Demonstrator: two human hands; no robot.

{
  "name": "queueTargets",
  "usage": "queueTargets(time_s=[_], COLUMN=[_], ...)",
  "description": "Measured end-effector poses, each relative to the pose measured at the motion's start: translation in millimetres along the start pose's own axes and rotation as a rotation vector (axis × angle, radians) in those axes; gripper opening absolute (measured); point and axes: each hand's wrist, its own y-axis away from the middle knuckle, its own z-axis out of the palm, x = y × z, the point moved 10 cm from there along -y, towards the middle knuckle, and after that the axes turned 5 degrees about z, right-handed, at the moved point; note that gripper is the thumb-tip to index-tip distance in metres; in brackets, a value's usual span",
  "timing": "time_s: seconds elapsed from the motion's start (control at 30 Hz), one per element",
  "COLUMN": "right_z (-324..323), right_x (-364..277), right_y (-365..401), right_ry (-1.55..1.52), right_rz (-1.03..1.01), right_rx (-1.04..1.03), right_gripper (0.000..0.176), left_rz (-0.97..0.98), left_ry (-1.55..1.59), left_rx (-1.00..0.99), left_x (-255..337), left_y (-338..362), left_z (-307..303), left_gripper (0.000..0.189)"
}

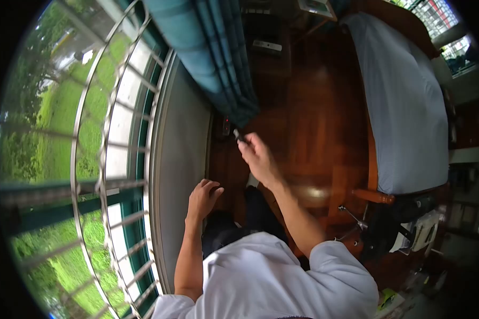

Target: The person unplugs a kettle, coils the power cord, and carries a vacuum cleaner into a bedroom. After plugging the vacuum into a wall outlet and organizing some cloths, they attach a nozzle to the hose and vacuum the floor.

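My right hand (256,157) reaches forward over the wooden floor, its fingers closed on a small dark plug-like piece (238,135) with a pale tip. Just beyond that tip, on the floor by the wall, lies a dark power strip (226,126) with a small red light. The lower end of a blue-green curtain (234,87) hangs right beside both. Closer to my body, my left hand (203,198) hovers by the grey panel under the window, fingers loosely spread and holding nothing.
A window with metal bars (104,138) and a low grey wall panel (183,138) run along my left. To the right stands a bed (404,106) with a pale blue sheet and wooden frame. A metal-legged stand (354,220) and dark bags sit near its foot.
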Motion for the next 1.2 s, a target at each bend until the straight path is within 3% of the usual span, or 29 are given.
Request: queueTargets(time_s=[0.1,0.17,0.33,0.37,0.43,0.47,0.5,0.53,0.57,0.6,0.63,0.7,0.77,0.83,0.87,0.93,1.0,1.07,1.1,1.13,1.17,1.2], right_z=[4.2,7.9,17.8,22.8,34.6,39.9,47.2,47.3,58.9,61.0,69.2,79.5,85.1,93.3,98.8,91.7,75.3,44.5,25.9,2.8,-4.2,11.1], right_x=[7.6,25.7,73.7,89.1,123.0,139.1,191.2,170.6,304.5,297.4,281.0,317.6,361.0,420.8,442.0,472.1,479.4,435.9,424.2,432.1,440.8,440.5], right_y=[-42.1,-66.2,-141.0,-162.8,-204.0,-231.0,-262.8,-273.9,-331.6,-366.9,-381.6,-431.1,-479.3,-532.1,-550.0,-584.6,-606.8,-614.8,-618.1,-627.1,-634.4,-633.6], right_ry=[0.078,0.161,0.412,0.409,0.419,0.433,0.504,0.193,0.534,0.601,0.556,0.555,0.635,0.667,0.698,0.597,0.499,0.645,0.717,0.787,0.795,0.875], right_rz=[0.029,0.115,0.095,0.051,0.083,0.059,-0.066,-0.63,-0.4,-0.033,-0.113,-0.079,-0.231,-0.276,-0.33,-0.34,-0.374,-0.365,-0.355,-0.34,-0.348,-0.683], right_rx=[-0.037,-0.099,-0.112,-0.13,-0.188,-0.194,-0.294,-0.052,-0.197,-0.126,-0.194,-0.261,-0.256,-0.289,-0.319,-0.296,-0.266,-0.043,0.074,0.195,0.198,0.121], right_gripper=[0.021,0.021,0.021,0.025,0.027,0.029,0.03,0.033,0.032,0.031,0.029,0.028,0.027,0.027,0.027,0.027,0.028,0.029,0.03,0.03,0.03,0.031], left_rz=[-0.067,-0.163,-0.077,0.096,0.293,0.152,0.067,-0.022,0.159,0.335,0.468,0.746,0.852,0.804,0.796,0.753,0.717,0.695,0.581,0.464,0.475,0.527], left_ry=[0.12,0.398,0.497,0.503,0.654,0.756,0.651,0.538,0.612,0.637,0.674,0.723,0.814,0.812,0.817,0.765,0.872,0.97,1.025,1.082,1.084,0.709], left_rx=[0.035,0.24,0.607,0.588,0.522,0.011,0.097,0.17,0.174,0.257,0.251,0.202,0.024,-0.237,-0.239,-0.274,-0.247,-0.212,-0.237,-0.266,-0.262,-0.152], left_x=[-25.2,-45.7,-80.7,-63.0,-38.7,-31.5,-27.6,-24.1,1.9,14.6,27.7,35.4,23.9,-9.0,-31.7,-74.7,-123.9,-168.2,-194.0,-215.7,-223.5,-231.0], left_y=[-68.3,-119.2,-287.1,-326.4,-389.9,-427.1,-435.7,-443.2,-446.6,-448.8,-440.8,-425.9,-406.7,-393.7,-394.4,-392.4,-393.9,-394.6,-396.7,-397.1,-394.1,-390.1], left_z=[-12.3,-35.7,-51.3,-52.6,-29.9,19.7,31.5,45.9,48.0,61.4,67.3,100.7,141.6,190.0,208.2,250.1,271.2,278.2,288.6,299.8,302.5,302.0], left_gripper=[0.026,0.026,0.074,0.086,0.078,0.078,0.094,0.11,0.12,0.118,0.118,0.107,0.096,0.082,0.082,0.058,0.053,0.049,0.048,0.046,0.046,0.044])
